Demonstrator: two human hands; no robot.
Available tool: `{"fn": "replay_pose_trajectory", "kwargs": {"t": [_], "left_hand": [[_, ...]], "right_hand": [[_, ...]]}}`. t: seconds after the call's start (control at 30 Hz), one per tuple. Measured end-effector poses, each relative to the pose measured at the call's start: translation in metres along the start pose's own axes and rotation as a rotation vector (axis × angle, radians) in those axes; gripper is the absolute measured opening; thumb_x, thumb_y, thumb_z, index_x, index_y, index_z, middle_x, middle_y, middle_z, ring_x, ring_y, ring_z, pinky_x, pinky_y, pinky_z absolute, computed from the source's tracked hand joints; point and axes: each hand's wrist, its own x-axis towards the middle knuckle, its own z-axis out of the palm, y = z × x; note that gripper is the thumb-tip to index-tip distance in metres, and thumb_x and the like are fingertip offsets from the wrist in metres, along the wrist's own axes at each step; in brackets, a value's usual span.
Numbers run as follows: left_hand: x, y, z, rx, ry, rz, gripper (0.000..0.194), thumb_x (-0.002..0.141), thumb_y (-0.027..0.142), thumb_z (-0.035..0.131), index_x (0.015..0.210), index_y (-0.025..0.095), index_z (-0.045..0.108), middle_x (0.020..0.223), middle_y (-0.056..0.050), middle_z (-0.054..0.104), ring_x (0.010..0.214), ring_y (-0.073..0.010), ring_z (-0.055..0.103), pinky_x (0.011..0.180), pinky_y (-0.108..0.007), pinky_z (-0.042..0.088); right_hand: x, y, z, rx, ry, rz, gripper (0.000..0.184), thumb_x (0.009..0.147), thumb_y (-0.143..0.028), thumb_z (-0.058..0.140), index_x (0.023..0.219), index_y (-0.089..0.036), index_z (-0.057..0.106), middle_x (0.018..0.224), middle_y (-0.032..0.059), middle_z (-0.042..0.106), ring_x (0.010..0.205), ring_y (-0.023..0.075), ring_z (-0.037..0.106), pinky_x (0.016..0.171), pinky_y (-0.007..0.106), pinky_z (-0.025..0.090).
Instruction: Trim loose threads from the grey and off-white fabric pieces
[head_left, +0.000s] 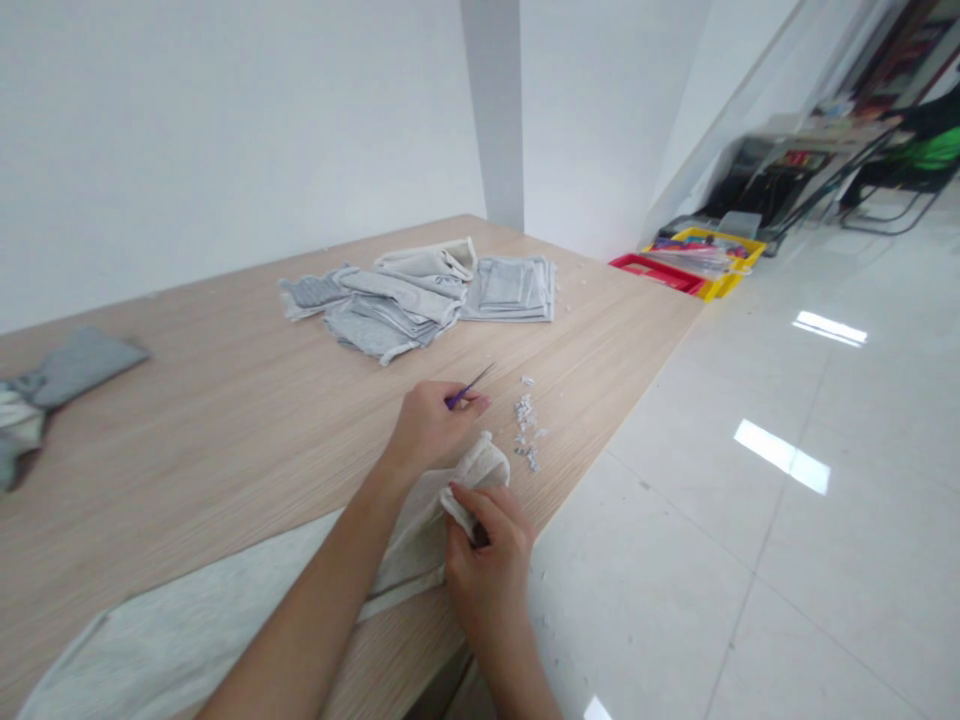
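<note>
My left hand (435, 425) is closed around small purple-handled scissors (471, 386), their thin metal tips pointing up and to the right. Part of the handle is hidden in the fingers. Close below, my right hand (491, 545) pinches a folded edge of a long off-white cloth piece (217, 610). The cloth stretches along the front of the table to the lower left, passing beneath my left forearm. Just right of my hands lies a small scatter of grey-white clippings (526, 420).
Grey cloth pieces (397, 310) lie heaped beside a neat folded stack (514, 285) at the table's back. More grey cloth (90, 365) is at the left. Beyond the table's right edge stand a red tray (660, 272) and a yellow crate (739, 275). A seated person (922, 150) is far right.
</note>
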Motion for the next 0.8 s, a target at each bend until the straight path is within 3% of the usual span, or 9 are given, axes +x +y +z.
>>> {"fn": "replay_pose_trajectory", "kwargs": {"t": [0.07, 0.2, 0.37, 0.47, 0.6, 0.7, 0.8], "left_hand": [[0.003, 0.005, 0.009, 0.017, -0.033, 0.058, 0.040, 0.083, 0.047, 0.053, 0.071, 0.014, 0.074, 0.064, 0.001, 0.066, 0.065, -0.0181, 0.058, 0.057, -0.026, 0.035], [0.003, 0.007, 0.016, 0.046, -0.068, 0.120, 0.034, 0.083, 0.044, 0.057, 0.081, 0.016, 0.077, 0.071, 0.001, 0.071, 0.068, -0.0176, 0.060, 0.060, -0.026, 0.037], [0.000, 0.007, 0.006, 0.105, 0.033, 0.090, 0.039, 0.082, 0.049, 0.060, 0.069, 0.013, 0.071, 0.063, -0.001, 0.066, 0.062, -0.0163, 0.057, 0.057, -0.026, 0.034], [-0.009, 0.002, -0.005, 0.112, 0.054, 0.068, 0.044, 0.089, 0.050, 0.049, 0.080, 0.015, 0.074, 0.073, -0.001, 0.072, 0.069, -0.0194, 0.062, 0.062, -0.027, 0.040], [-0.043, -0.019, -0.028, 0.149, 0.024, 0.007, 0.047, 0.089, 0.052, 0.050, 0.113, 0.019, 0.072, 0.108, -0.005, 0.076, 0.094, -0.0253, 0.070, 0.080, -0.029, 0.050], [-0.084, -0.040, -0.046, 0.244, -0.039, -0.069, 0.043, 0.086, 0.049, 0.055, 0.114, 0.021, 0.073, 0.110, -0.008, 0.076, 0.103, -0.0290, 0.070, 0.086, -0.034, 0.052], [-0.127, -0.058, -0.060, 0.327, -0.105, -0.127, 0.034, 0.088, 0.042, 0.054, 0.112, 0.031, 0.074, 0.110, -0.005, 0.077, 0.104, -0.0282, 0.070, 0.088, -0.035, 0.052]], "right_hand": [[0.001, 0.000, 0.000, -0.007, -0.008, 0.003, 0.030, 0.077, -0.005, 0.057, 0.094, -0.019, 0.078, 0.081, 0.0057, 0.073, 0.079, 0.0201, 0.066, 0.069, 0.030, 0.053], [0.001, 0.001, 0.000, -0.021, -0.018, 0.006, 0.033, 0.075, -0.004, 0.056, 0.095, -0.020, 0.078, 0.082, 0.0054, 0.073, 0.081, 0.0200, 0.066, 0.071, 0.030, 0.053], [0.001, 0.001, 0.001, -0.020, 0.002, -0.013, 0.030, 0.077, -0.005, 0.057, 0.093, -0.020, 0.077, 0.079, 0.0047, 0.072, 0.076, 0.0191, 0.066, 0.067, 0.028, 0.052], [0.002, 0.001, 0.000, -0.026, 0.008, -0.008, 0.025, 0.079, -0.008, 0.059, 0.092, -0.020, 0.077, 0.077, 0.0040, 0.071, 0.074, 0.0184, 0.065, 0.065, 0.028, 0.051], [0.003, -0.001, -0.002, -0.042, -0.027, -0.005, 0.021, 0.081, -0.010, 0.061, 0.090, -0.020, 0.077, 0.080, 0.0043, 0.072, 0.076, 0.0183, 0.066, 0.069, 0.029, 0.053], [0.003, -0.004, -0.003, -0.047, -0.084, -0.038, 0.018, 0.082, -0.011, 0.062, 0.089, -0.020, 0.077, 0.085, 0.0057, 0.073, 0.082, 0.0193, 0.067, 0.077, 0.031, 0.053], [0.000, -0.007, -0.003, 0.000, -0.160, -0.069, 0.016, 0.085, -0.014, 0.061, 0.091, -0.019, 0.076, 0.091, 0.0070, 0.073, 0.087, 0.0194, 0.068, 0.080, 0.031, 0.054]]}}
